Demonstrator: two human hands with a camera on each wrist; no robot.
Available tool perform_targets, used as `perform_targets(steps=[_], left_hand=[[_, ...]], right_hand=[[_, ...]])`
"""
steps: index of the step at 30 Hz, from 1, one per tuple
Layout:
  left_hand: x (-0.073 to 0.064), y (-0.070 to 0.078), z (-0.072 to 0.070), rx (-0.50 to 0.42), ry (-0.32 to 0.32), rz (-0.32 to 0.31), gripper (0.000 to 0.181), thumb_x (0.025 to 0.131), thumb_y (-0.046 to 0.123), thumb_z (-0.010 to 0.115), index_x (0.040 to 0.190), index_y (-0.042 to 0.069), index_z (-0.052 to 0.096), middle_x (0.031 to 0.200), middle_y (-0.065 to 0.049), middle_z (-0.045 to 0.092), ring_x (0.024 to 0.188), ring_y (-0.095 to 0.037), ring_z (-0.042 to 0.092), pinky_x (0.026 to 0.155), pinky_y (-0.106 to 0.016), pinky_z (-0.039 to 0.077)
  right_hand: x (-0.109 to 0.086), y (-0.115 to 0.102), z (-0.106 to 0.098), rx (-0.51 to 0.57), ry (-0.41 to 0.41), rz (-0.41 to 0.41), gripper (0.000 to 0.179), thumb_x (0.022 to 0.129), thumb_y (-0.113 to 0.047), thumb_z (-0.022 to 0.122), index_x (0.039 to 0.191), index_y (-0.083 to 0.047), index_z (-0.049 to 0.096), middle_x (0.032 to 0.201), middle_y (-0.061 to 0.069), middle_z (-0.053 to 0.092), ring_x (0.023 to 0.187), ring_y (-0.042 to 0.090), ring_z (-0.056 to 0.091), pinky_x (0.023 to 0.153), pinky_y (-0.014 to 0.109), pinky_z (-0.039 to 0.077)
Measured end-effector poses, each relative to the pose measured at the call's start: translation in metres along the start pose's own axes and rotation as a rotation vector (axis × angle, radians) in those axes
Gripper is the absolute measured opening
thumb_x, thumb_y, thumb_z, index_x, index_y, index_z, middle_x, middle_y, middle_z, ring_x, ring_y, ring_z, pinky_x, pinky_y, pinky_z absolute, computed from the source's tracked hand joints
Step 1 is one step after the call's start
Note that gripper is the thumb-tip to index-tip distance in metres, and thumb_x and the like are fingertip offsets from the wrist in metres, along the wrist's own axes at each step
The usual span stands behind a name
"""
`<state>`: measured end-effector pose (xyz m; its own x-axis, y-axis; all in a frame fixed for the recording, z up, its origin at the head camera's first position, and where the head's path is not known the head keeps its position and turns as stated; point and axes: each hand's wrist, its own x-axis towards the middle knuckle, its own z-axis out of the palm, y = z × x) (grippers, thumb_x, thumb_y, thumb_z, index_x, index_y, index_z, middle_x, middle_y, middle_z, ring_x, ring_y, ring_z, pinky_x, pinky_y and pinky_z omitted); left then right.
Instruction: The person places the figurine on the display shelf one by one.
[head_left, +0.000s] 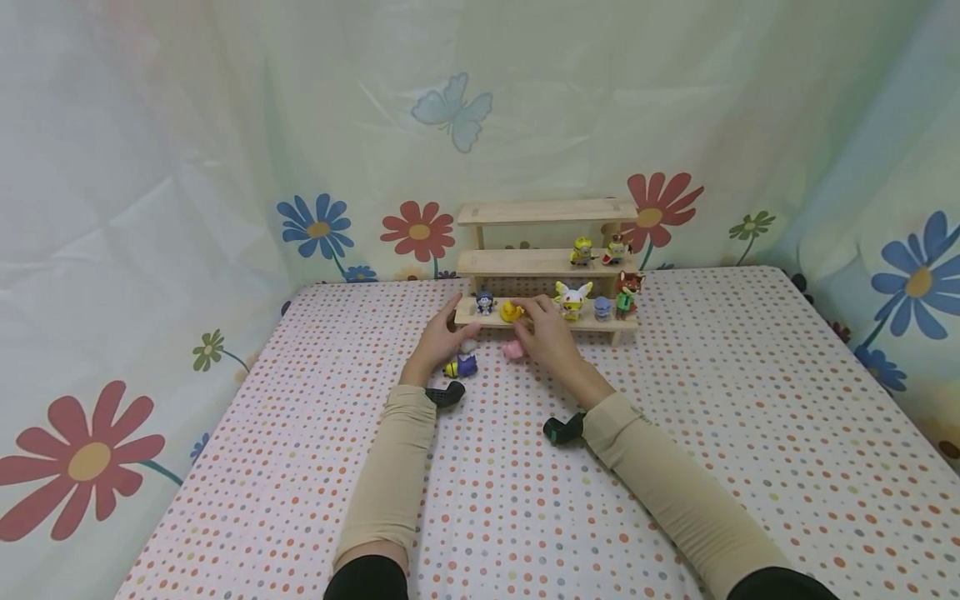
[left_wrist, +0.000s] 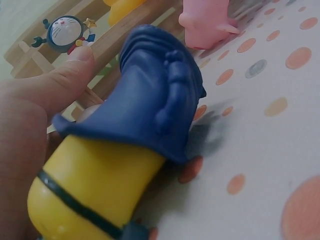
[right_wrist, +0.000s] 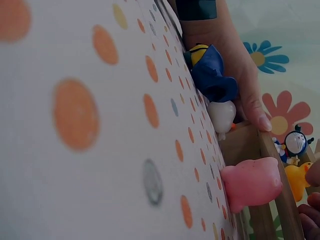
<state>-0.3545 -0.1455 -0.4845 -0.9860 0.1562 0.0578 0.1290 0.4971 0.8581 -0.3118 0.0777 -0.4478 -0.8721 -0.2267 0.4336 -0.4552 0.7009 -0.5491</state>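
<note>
My left hand (head_left: 437,342) grips the left end of the lowest tier of a wooden shelf (head_left: 540,262), its thumb along the front edge. My right hand (head_left: 553,340) pinches a small yellow duck (head_left: 511,312) on that same tier; in the right wrist view its fingertips are at the duck's side. To the duck's left stands a blue-and-white cat figure (head_left: 484,301). On the cloth before the shelf are a pink pig (right_wrist: 255,182), a small white figure (right_wrist: 222,117) and a yellow figure with a blue hat (left_wrist: 155,95), lying tilted near the left wrist.
A white-eared yellow figure (head_left: 573,300), a bluish figure (head_left: 602,309) and a fox figure (head_left: 627,294) stand at the lowest tier's right. Two yellow-and-grey figures (head_left: 582,252) occupy the middle tier. Dotted cloth (head_left: 495,500) covers the table; a flowered curtain (head_left: 360,125) hangs behind.
</note>
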Motion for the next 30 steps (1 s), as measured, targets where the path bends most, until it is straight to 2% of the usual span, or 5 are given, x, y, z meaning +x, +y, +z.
perform_targets(steps=[6, 15, 20, 24, 30], left_hand=[[0.000, 0.001, 0.000, 0.004, 0.005, -0.010, 0.089, 0.082, 0.057, 0.065, 0.153, 0.028, 0.021, 0.151, -0.008, 0.038, 0.136, -0.025, 0.041, 0.113, -0.041, 0.032], [0.001, -0.002, 0.001, 0.011, 0.005, -0.004, 0.092, 0.081, 0.060, 0.065, 0.153, 0.025, 0.020, 0.152, -0.009, 0.037, 0.137, -0.026, 0.039, 0.113, -0.042, 0.030], [0.000, -0.001, 0.000, 0.003, 0.005, 0.007, 0.093, 0.080, 0.061, 0.065, 0.153, 0.024, 0.020, 0.149, -0.009, 0.041, 0.134, -0.025, 0.043, 0.112, -0.041, 0.033], [0.000, -0.002, 0.001, -0.012, 0.004, 0.022, 0.094, 0.079, 0.062, 0.064, 0.153, 0.023, 0.020, 0.148, -0.010, 0.042, 0.132, -0.025, 0.045, 0.110, -0.042, 0.036], [0.001, -0.005, 0.001, -0.027, -0.010, 0.030, 0.095, 0.079, 0.063, 0.064, 0.153, 0.024, 0.019, 0.147, -0.009, 0.044, 0.130, -0.025, 0.047, 0.107, -0.043, 0.039]], right_hand=[[0.000, 0.000, -0.002, -0.002, -0.022, -0.029, 0.022, 0.093, -0.013, 0.057, 0.114, -0.011, 0.058, 0.118, 0.009, 0.050, 0.106, 0.026, 0.055, 0.086, 0.040, 0.051], [-0.001, 0.001, -0.001, -0.049, -0.078, -0.029, 0.028, 0.094, -0.015, 0.057, 0.121, -0.012, 0.059, 0.121, 0.009, 0.053, 0.108, 0.027, 0.056, 0.087, 0.041, 0.051], [-0.001, -0.007, -0.003, -0.076, -0.082, -0.168, 0.023, 0.091, -0.015, 0.061, 0.113, -0.011, 0.065, 0.111, 0.007, 0.057, 0.097, 0.022, 0.058, 0.080, 0.036, 0.051], [-0.003, -0.019, -0.003, -0.103, -0.240, -0.315, 0.026, 0.090, -0.017, 0.064, 0.114, -0.009, 0.067, 0.109, 0.008, 0.059, 0.089, 0.019, 0.058, 0.079, 0.034, 0.051], [-0.010, -0.029, 0.002, -0.237, -0.488, -0.351, 0.035, 0.092, -0.029, 0.063, 0.123, -0.014, 0.064, 0.116, 0.006, 0.059, 0.092, 0.018, 0.060, 0.080, 0.037, 0.049]])
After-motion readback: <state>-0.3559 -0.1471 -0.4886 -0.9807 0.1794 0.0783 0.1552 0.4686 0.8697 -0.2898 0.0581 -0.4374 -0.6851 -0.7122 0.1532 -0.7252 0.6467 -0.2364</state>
